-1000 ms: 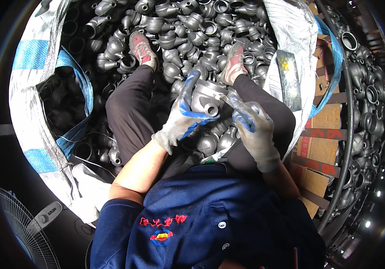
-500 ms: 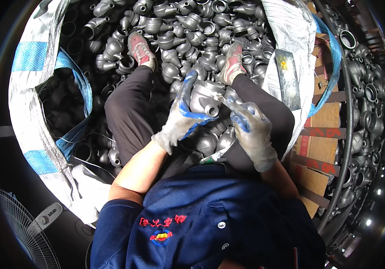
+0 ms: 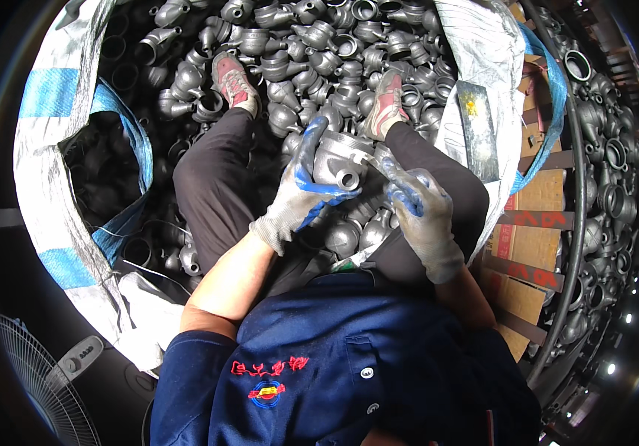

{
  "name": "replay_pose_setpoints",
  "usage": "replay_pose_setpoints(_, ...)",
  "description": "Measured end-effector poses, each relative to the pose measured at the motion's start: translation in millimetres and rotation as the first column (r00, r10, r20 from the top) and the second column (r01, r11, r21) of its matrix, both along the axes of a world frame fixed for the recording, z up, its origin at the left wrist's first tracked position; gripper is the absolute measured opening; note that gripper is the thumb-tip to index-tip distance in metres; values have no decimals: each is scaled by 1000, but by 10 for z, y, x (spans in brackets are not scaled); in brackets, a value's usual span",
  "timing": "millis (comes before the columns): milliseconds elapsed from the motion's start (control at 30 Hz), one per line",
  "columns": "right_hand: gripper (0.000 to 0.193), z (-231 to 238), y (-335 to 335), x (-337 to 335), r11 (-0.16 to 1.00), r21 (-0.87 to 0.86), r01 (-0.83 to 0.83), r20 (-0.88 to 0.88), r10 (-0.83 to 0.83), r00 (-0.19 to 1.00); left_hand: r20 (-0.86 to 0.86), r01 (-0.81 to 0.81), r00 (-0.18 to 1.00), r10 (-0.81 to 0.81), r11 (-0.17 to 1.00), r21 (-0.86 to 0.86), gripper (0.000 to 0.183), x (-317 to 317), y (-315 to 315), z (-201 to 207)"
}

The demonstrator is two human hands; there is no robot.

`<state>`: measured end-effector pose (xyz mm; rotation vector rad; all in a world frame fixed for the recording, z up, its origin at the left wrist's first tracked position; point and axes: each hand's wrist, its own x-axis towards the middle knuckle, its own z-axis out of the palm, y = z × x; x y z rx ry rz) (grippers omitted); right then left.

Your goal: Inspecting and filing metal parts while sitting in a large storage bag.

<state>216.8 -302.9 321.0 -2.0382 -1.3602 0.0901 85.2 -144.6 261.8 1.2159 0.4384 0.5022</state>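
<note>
My left hand (image 3: 289, 197), in a grey knit glove with blue coating, holds a round grey metal casting (image 3: 336, 160) with a short, open pipe stub facing me. Its thumb runs up the casting's left side while the fingers pass beneath. My right hand (image 3: 425, 212), gloved alike, is closed just right of the casting. A small pale tip (image 3: 361, 158) shows between its fingers and the casting's side; what it belongs to is too small to tell. More castings (image 3: 342, 238) of the same kind lie under my hands, between my legs.
A large white woven bag (image 3: 40, 175) with blue straps (image 3: 137, 141) surrounds a heap of castings (image 3: 319, 41), where my shoes rest. Rightward are a dark flat plate (image 3: 477, 130), cardboard (image 3: 539, 197) behind metal bars, and another casting pile (image 3: 609, 201). A fan (image 3: 40, 379) stands lower left.
The casting has turned and shifted very slightly left in my left hand. My right hand has tilted a little, its fingers more curled, staying beside the casting.
</note>
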Motion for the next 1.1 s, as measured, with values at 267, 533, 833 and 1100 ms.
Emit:
replay_pose_setpoints(267, 31, 68, -14, 38, 998, -12, -62, -30, 61, 998, 59, -15, 998, 13, 999, 39, 108, 10, -35, -45)
replay_pose_setpoints(533, 31, 114, 10, 51, 994, -22, -110, -67, 109, 992, -36, -90, 992, 122, 874, 477, 107, -6, -7, -102)
replay_pose_setpoints(833, 32, 93, -37, 88, 992, 30, -121, -112, 124, 986, 34, -9, 999, 9, 1000, 17, 106, -4, -11, 14)
replay_pose_setpoints(1100, 33, 214, -38, 188, 984, -41, -176, -186, 165, 969, -34, 16, 999, -10, 983, 183, 109, -4, 13, 16)
